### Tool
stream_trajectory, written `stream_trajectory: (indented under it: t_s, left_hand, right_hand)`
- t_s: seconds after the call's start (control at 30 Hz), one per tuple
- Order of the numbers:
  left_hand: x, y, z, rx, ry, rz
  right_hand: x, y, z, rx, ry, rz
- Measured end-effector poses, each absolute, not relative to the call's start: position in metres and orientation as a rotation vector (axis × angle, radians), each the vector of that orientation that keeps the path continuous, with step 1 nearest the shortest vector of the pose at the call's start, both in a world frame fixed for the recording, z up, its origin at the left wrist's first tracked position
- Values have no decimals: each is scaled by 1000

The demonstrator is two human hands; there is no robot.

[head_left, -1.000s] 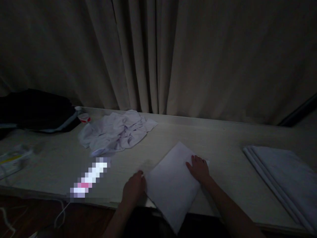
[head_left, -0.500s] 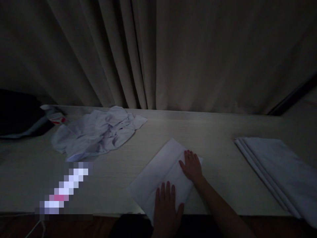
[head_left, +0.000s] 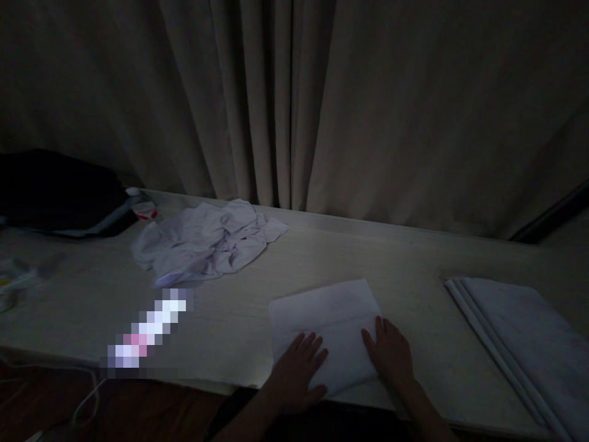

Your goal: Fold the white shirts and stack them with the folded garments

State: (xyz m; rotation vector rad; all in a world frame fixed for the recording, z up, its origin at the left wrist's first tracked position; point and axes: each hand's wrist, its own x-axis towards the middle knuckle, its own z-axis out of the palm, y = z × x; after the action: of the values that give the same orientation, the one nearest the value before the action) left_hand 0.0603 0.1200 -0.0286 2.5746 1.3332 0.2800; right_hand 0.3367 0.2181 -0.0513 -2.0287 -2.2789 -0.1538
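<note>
Folded white cloth (head_left: 326,313): lying flat on the surface (head_left: 405,270), at the near edge, directly under and beyond the fingers.
Long axis: outline appearing nearly square; not telling which side is longer. A faint crease is running left to right.
Left hand (head_left: 297,374): resting on the near-left part, fingers spreading wide, pointing far and right, gripping nothing.
Right hand (head_left: 391,353): touching the right edge, thumb standing wide of the forefinger, no grip showing.
Nearer hand: neither; both are making contact, the left covering more.
Folded stack (head_left: 529,331): lying right, well apart.
Crumpled cloth (head_left: 207,239): lying far left, apart.
</note>
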Motion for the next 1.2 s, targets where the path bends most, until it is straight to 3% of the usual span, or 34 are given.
stream_trajectory:
  t_s: [0.13,0.33,0.47,0.87,1.07,1.2]
  left_hand:
    - [40,131,-16,2618,1384,273]
    - [71,178,-24,2269,2293,453]
    - [80,188,-43,2117,2557,387]
    - [67,184,-55,2047,2528,283]
    - [28,189,-51,2287,2258,178]
    - [14,197,-55,2328,2315,171]
  right_hand:
    - [346,213,-45,-1828,-2377,-161]
    - [324,271,-38,-1554,-2474,-66]
    - [303,302,-47,-1490,-2547,39]
    - [289,306,-54,-1672,-2593,186]
    - [294,267,-55,-1795,-2467,220]
    - [297,247,-54,-1832,-2387,196]
